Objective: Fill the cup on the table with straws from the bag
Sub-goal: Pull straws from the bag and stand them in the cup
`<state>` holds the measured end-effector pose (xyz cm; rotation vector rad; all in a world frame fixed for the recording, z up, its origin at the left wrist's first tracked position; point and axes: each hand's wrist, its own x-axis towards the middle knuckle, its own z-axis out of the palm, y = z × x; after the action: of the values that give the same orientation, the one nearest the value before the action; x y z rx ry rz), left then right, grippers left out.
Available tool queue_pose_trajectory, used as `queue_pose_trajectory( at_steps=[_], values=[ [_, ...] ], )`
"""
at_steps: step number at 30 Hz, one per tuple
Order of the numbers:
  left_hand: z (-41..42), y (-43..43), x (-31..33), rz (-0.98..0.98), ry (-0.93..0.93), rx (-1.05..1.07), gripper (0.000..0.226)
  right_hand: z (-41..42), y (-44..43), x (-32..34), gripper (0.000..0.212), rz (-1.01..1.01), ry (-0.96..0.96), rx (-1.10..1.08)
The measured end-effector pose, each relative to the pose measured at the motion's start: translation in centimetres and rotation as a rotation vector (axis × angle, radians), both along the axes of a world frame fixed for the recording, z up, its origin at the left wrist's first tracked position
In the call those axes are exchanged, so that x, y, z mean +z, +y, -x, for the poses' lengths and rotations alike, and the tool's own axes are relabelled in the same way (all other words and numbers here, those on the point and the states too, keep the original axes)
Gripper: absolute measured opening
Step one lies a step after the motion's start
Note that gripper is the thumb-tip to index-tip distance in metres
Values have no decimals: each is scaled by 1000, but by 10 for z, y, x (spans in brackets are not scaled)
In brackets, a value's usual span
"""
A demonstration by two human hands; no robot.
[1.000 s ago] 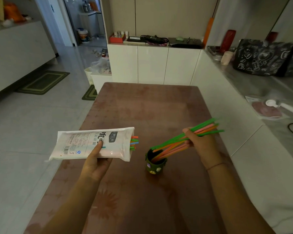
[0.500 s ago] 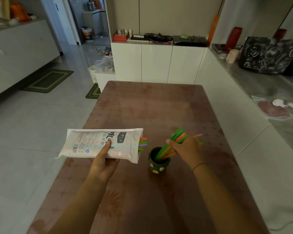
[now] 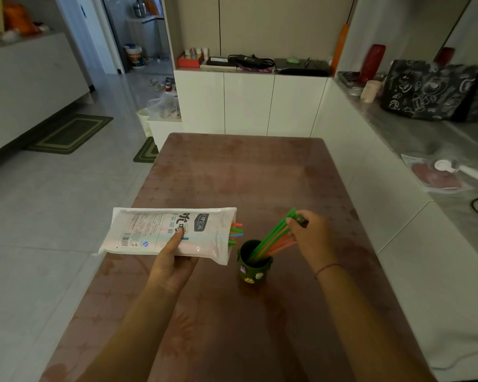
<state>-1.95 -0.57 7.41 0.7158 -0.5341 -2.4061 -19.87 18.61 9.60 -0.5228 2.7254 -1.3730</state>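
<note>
Now straws (image 3: 273, 238) in cup (image 3: 254, 267), leaning up-right

The bag (image 3: 171, 232) carries large Chinese characters, partly hidden by a thumb, a small boxed word that looks like "Drink", a dark label with white characters too small to read, and a barcode at its left end.

White cabinets (image 3: 249, 103) line the far wall above pale floor tiles (image 3: 39, 216) (green mats (image 3: 69, 133) lie there).
</note>
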Motion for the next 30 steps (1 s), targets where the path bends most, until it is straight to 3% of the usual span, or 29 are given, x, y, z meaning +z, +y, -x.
queue_pose_trajectory(
  at_steps=[3, 6, 10, 13, 16, 19, 23, 30],
  values=[
    [1, 1, 4, 0, 7, -2, 34, -2, 3, 6, 26, 32, -7, -15],
    [2, 1, 8, -3, 23, -2, 36, -8, 6, 24, 34, 93, 117, -52],
    [5, 3, 15, 58, 45, -7, 34, -29, 3, 49, 24, 275, 254, -69],
    [9, 7, 23, 129, 54, -13, 38, -57, -16, 47, 18, 456, -16, 38],
    [12, 10, 32, 225, 26, -13, 47, -74, -43, 28, 19, 574, -560, -21],
    [11, 12, 39, 315, -67, 18, 48, -79, -57, 22, 21, 834, -1031, -97],
    [7, 18, 48, 492, -128, 21, 47, -80, -65, 16, 32, 1057, -1240, -114],
    [0, 23, 49, 554, -172, -7, 39, -76, -69, 6, 25, 1052, -1292, -132]
  ],
)
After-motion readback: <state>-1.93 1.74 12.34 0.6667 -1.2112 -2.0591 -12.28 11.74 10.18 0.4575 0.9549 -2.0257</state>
